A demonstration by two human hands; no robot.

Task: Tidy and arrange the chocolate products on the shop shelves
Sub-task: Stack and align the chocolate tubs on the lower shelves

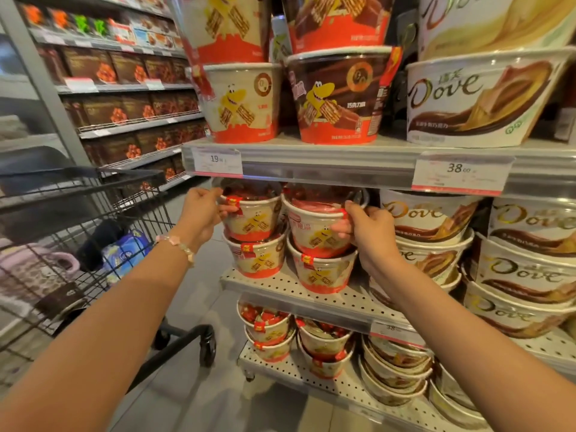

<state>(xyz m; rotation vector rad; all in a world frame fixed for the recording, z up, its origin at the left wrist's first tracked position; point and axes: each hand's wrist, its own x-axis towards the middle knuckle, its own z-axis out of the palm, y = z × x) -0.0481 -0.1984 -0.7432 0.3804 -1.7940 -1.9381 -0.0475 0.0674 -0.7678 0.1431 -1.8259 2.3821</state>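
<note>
Your left hand (pixel 204 213) has its fingers wrapped round the left side of the top left tub (pixel 253 220), and your right hand (pixel 363 232) is clamped on the right side of the top right tub (pixel 314 233). Both cream tubs have red bases, a yellow cartoon figure and clear lids. Each is stacked on a matching tub on the middle shelf (pixel 280 283), beside the Dove tubs (pixel 431 219).
</note>
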